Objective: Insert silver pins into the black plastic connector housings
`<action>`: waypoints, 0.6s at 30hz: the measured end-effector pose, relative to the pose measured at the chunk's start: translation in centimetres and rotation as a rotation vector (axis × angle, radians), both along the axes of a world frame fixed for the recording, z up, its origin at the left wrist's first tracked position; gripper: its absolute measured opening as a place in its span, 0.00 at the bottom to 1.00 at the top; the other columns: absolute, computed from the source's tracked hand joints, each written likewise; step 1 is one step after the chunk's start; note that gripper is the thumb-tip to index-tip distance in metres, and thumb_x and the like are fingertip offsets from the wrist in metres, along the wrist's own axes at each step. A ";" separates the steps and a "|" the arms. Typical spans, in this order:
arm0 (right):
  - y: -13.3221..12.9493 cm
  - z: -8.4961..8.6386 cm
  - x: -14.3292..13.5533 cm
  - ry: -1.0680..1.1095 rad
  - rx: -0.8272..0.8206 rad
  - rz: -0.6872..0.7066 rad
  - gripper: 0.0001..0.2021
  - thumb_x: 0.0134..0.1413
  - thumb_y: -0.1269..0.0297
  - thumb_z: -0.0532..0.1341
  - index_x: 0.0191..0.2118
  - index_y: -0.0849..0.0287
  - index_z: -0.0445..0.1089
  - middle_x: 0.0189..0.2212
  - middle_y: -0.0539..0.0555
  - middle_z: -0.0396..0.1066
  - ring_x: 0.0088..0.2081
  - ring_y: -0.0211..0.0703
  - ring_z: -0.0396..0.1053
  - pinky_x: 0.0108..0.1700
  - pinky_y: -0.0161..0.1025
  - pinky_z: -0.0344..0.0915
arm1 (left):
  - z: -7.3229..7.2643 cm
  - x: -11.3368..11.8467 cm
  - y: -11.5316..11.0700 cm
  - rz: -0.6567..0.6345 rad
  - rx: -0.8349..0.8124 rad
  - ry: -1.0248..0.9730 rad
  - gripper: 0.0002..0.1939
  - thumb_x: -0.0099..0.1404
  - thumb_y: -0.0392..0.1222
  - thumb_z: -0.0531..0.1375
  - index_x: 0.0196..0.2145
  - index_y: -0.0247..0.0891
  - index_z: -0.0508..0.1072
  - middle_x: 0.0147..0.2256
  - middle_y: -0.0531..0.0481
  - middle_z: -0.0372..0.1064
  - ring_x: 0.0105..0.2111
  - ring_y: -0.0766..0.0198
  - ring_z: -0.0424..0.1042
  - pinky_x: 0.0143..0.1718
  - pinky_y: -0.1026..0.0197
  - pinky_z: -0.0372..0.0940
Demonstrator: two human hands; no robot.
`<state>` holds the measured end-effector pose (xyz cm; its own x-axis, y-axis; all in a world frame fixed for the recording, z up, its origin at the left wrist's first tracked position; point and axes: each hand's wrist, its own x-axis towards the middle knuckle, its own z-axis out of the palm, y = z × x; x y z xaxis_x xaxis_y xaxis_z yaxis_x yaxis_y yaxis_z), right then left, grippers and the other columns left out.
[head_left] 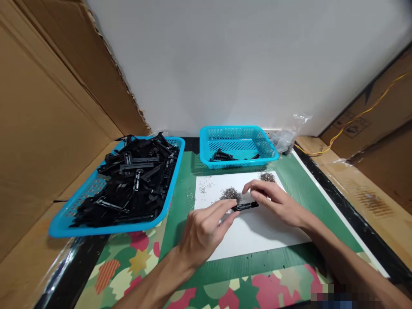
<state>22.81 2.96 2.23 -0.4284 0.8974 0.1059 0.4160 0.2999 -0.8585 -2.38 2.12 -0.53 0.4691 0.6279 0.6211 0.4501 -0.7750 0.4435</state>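
Note:
My left hand [206, 225] pinches the left end of a slim black plastic part [246, 206] between thumb and fingers, just above a white sheet [254, 234]. Over the part's right end hovers my right hand [273, 199]. Its index finger and thumb are curled with their tips a little apart, and I see nothing between them. Behind the part lies a heap of tiny metal pieces [230, 194], partly hidden by my left fingers. A second small metal heap [267, 177] sits beyond my right hand.
On the left, a blue basket [174, 189] is piled with black plastic parts [138, 171]. Another blue basket [240, 164] at the back holds a few parts. Loose metal pieces [203, 189] lie at the sheet's left. Clear plastic bags [283, 139] and cardboard walls [48, 86] border the table.

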 end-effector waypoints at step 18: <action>11.9 2.2 4.6 -0.569 0.332 -0.216 0.15 0.64 0.56 0.61 0.40 0.59 0.83 0.32 0.57 0.76 0.32 0.44 0.68 0.35 0.41 0.60 | 0.2 -0.5 -0.7 0.017 -0.227 -0.033 0.15 0.73 0.30 0.56 0.51 0.43 0.77 0.55 0.47 0.71 0.32 0.69 0.75 0.35 0.64 0.72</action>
